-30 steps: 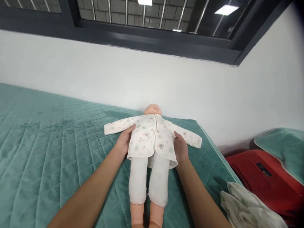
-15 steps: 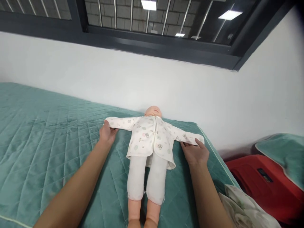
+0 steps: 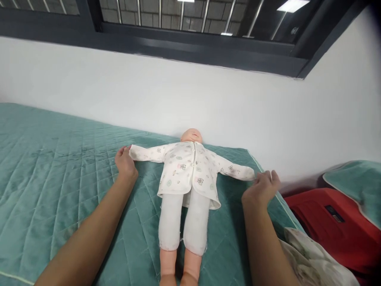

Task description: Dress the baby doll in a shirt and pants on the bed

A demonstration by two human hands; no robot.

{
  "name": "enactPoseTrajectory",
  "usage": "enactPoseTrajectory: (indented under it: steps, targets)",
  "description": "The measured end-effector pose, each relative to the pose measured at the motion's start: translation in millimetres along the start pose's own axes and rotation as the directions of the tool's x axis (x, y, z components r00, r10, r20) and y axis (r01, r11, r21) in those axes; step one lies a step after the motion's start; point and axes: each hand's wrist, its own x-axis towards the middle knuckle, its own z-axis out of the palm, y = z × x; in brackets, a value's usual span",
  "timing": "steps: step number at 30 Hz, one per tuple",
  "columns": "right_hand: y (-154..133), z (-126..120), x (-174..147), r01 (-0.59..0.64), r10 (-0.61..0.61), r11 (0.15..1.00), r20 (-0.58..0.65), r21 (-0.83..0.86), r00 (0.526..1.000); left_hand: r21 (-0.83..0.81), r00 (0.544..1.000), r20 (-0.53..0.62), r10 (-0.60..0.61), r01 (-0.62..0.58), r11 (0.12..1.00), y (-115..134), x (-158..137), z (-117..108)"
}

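Note:
A baby doll lies on its back with its head by the wall. It wears a white printed baby jacket, arms spread to both sides. White padding covers the upper legs; the lower legs are bare. My left hand is closed at the cuff of the sleeve on the left, pinching its end. At the other sleeve's end, my right hand pinches the cuff between thumb and finger, its other fingers raised. The doll's hands are hidden inside the sleeves.
The doll lies on a green quilted cover against a white wall. Above is a dark window frame with metal bars behind it. To the right are a red case and a crumpled patterned cloth.
Both my hands have moved outward from under the sleeves to the cuff ends. The sleeves remain stretched out sideways. The view has tilted slightly downward.

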Motion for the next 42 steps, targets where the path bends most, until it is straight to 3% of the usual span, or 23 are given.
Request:
enactPoseTrajectory:
  steps: [3, 6, 8, 10, 11, 13, 15, 19, 25, 27, 30, 31, 33, 35, 37, 38, 39, 41, 42]
  targets:
    - [-5.6, 15.4, -34.9, 0.170, -0.153, 0.981, 0.169, -0.090, 0.974, 0.192, 0.962, -0.030, 0.272, -0.262, 0.946, 8.8, -19.9, 3.7]
    - [-9.6, 30.1, -75.2, 0.274, -0.138, 0.937, 0.495, -0.215, 0.858, 0.435, 0.873, 0.207, 0.442, -0.487, 0.758, 12.6, -42.9, 7.6]
    - [-12.3, 35.7, -94.7, 0.348, -0.070, 0.899, 0.696, -0.267, 0.714, 0.490, 0.826, 0.392, 0.406, -0.561, 0.668, 11.7, -57.1, 10.7]
    - [-15.4, 38.2, -105.2, 0.429, -0.002, 0.856, 0.827, -0.290, 0.563, 0.485, 0.795, 0.531, 0.295, -0.570, 0.663, 9.6, -69.1, 14.2]
    - [-16.8, 38.8, -107.3, 0.457, 0.030, 0.839, 0.863, -0.296, 0.505, 0.491, 0.770, 0.594, 0.232, -0.576, 0.654, 8.6, -74.1, 16.0]
    - [-18.6, 39.4, -107.4, 0.476, 0.081, 0.824, 0.896, -0.306, 0.436, 0.491, 0.699, 0.703, 0.131, -0.610, 0.622, 7.4, -82.1, 19.2]
    - [-18.6, 39.9, -105.1, 0.475, 0.106, 0.823, 0.904, -0.313, 0.413, 0.460, 0.617, 0.781, 0.095, -0.672, 0.581, 6.9, -87.4, 21.0]
    - [-15.0, 39.5, -104.4, 0.489, 0.074, 0.821, 0.904, -0.295, 0.421, 0.350, 0.494, 0.853, 0.169, -0.782, 0.516, 7.1, -92.2, 17.9]
    - [-19.6, 16.6, -125.9, 0.538, 0.001, 0.787, 0.873, -0.302, 0.488, 0.295, 0.406, 0.887, 0.219, -0.864, 0.409, 16.1, -110.8, -4.2]
    - [-25.2, 5.0, -135.7, 0.592, -0.009, 0.739, 0.875, -0.320, 0.484, 0.272, 0.363, 0.914, 0.184, -0.881, 0.386, 20.6, -124.2, -11.6]
    - [-32.8, -6.7, -146.5, 0.693, -0.011, 0.641, 0.899, -0.331, 0.439, 0.256, 0.297, 0.953, 0.053, -0.888, 0.382, 22.7, -146.0, -17.3]
    - [-34.8, -8.3, -148.8, 0.716, -0.001, 0.612, 0.905, -0.336, 0.425, 0.276, 0.307, 0.952, 0.021, -0.883, 0.379, 21.8, -152.3, -17.4]
    - [-37.9, -8.2, -152.3, 0.742, 0.014, 0.567, 0.906, -0.356, 0.424, 0.351, 0.376, 0.927, 0.000, -0.864, 0.360, 19.0, -162.3, -14.8]
    - [-40.6, -4.6, -155.1, 0.753, -0.005, 0.534, 0.889, -0.385, 0.458, 0.411, 0.446, 0.895, 0.021, -0.842, 0.349, 16.8, -168.8, -9.1]
    - [-42.7, 0.8, -156.9, 0.752, -0.031, 0.521, 0.872, -0.403, 0.489, 0.448, 0.510, 0.858, 0.060, -0.800, 0.398, 16.8, -172.6, -2.1]
    - [-43.1, 3.6, -157.1, 0.730, -0.026, 0.540, 0.859, -0.419, 0.512, 0.469, 0.563, 0.823, 0.077, -0.749, 0.467, 17.7, -173.6, 1.1]
    - [-42.9, 6.0, -156.6, 0.688, -0.004, 0.574, 0.839, -0.444, 0.545, 0.493, 0.648, 0.758, 0.080, -0.649, 0.579, 19.0, -174.0, 3.4]
    - [-41.4, 7.9, -153.4, 0.562, 0.067, 0.650, 0.776, -0.511, 0.627, 0.489, 0.837, 0.548, 0.006, -0.326, 0.809, 22.7, -172.7, 4.2]
    - [-40.7, 6.7, -150.9, 0.496, 0.107, 0.676, 0.738, -0.546, 0.666, 0.453, 0.898, 0.437, -0.061, -0.160, 0.877, 25.1, -170.9, 2.2]
